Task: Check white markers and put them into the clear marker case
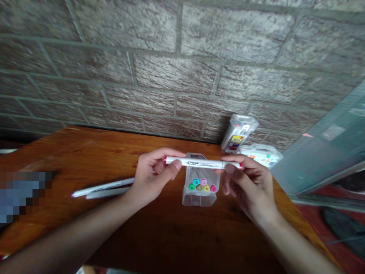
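A white marker with red ends [201, 163] is held level between both hands, above the table. My left hand [155, 171] pinches its left end between thumb and fingers. At the other end, my right hand [251, 179] grips it the same way. Below and behind the marker lies a clear plastic case [199, 200], partly hidden by it, with several markers inside showing coloured round ends. Two white markers lie on the table by my left wrist; the nearer-to-wall one [99, 187] has a purplish tip, and the other [107, 193] is partly covered by my arm.
Against the brick wall [159, 72] stands an upright clear case [239, 133] with labels. Beside it is another clear case [265, 153]. The wooden table [108, 152] ends near a glass panel [316, 148] on the right. A blurred-out blue shape is at the left edge.
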The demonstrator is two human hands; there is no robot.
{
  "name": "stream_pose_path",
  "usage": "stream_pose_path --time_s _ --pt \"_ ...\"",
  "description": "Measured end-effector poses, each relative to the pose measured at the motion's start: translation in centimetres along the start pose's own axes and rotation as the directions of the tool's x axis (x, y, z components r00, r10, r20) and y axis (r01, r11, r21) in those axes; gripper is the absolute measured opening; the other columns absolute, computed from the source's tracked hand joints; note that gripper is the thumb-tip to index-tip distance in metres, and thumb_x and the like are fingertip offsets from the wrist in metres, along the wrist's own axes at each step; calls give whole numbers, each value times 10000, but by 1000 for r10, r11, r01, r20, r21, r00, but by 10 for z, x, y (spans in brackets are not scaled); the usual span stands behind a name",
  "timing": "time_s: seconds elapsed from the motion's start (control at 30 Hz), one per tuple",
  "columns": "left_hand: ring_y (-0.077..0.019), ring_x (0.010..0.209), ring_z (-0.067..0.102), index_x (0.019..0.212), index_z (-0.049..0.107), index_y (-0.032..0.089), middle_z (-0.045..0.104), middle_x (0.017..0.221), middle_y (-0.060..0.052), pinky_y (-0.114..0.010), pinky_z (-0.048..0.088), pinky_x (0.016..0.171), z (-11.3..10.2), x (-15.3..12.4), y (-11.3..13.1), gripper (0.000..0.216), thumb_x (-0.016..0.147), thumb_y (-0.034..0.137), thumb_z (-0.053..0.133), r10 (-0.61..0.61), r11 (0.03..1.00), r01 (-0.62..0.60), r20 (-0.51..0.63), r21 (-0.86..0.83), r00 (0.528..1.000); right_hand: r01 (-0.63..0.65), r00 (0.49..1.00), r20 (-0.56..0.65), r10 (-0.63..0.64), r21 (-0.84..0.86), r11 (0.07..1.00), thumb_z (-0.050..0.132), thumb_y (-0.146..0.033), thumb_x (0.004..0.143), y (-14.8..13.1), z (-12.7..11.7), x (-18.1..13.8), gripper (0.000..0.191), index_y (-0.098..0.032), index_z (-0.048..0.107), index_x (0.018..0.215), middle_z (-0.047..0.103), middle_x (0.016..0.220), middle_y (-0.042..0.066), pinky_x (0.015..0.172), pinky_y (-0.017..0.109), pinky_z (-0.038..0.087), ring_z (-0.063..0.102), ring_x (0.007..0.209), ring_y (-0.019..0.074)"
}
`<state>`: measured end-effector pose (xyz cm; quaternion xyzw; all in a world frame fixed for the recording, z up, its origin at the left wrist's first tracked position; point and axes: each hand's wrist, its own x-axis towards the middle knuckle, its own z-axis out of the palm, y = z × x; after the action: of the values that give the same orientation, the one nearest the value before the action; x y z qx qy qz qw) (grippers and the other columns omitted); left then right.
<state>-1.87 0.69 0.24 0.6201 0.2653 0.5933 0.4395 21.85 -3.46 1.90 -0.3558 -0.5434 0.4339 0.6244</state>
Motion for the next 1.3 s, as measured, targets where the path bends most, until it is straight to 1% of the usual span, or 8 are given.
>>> stream_pose_path --time_s 0.17,0.33,0.47,0.57,0.77,0.97,1.17,1.3 --pt "-101 521 558 980 826 182 688 633 0 -217 438 500 4 1 4 139 852 217 867 59 998 -59 -18 12 998 31 999 21 -31 -26 999 857 -281 880 3 -1 -1 194 -241 809 1065 767 700 6 402 230 491 603 404 113" --pt "-101 546 600 970 829 192 758 730 -22 -204 469 500 6 3 7 166 814 168 879 84 996 -84 -22 10 996 53 998 16 -52 -45 998 892 -264 832 3 1 0 243 -232 802 1055 731 649 -18 361 226 496 578 370 107" --pt "-137 621 693 958 830 187 811 804 -50 -218 550 556 6 3 10 172 798 189 891 92 994 -89 -39 70 995 23 999 -21 -25 -80 997 907 -291 816 -1 3 -1 257 -220 801 1040 776 737 16 353 235 502 587 379 106" --pt "-160 683 743 941 833 191 829 827 -56 -233 602 620 6 2 11 168 785 187 897 117 987 -110 -55 116 992 17 1000 -25 -18 -63 998 924 -277 798 -2 4 -2 261 -222 804 1022 771 727 10 351 226 489 584 378 102" --pt "-175 713 770 943 838 201 840 853 -56 -251 634 649 6 1 12 175 780 166 891 131 984 -122 -57 128 990 54 999 8 -53 -35 998 890 -253 848 -2 4 0 166 -254 812 995 654 538 -55 354 195 442 548 352 93" --pt "-190 728 786 939 842 181 846 872 -76 -254 643 648 7 1 12 171 777 167 896 142 983 -136 -40 124 989 55 998 -9 -56 -89 995 865 -305 889 0 0 -1 131 -254 805 993 682 544 -30 379 216 438 566 371 113" --pt "-178 731 795 957 847 197 860 916 -65 -234 641 636 9 1 12 192 779 132 880 161 984 -159 -19 79 987 5 998 -54 -11 -111 994 853 -358 899 0 -1 -2 140 -251 802 973 722 598 1 383 235 409 567 377 124" --pt "-193 791 810 966 849 195 863 934 -72 -250 653 696 8 1 12 199 784 117 872 174 983 -174 -3 51 985 -12 998 -60 6 -96 995 849 -363 899 0 -1 -2 161 -246 804 999 705 577 1 372 226 367 553 378 121"
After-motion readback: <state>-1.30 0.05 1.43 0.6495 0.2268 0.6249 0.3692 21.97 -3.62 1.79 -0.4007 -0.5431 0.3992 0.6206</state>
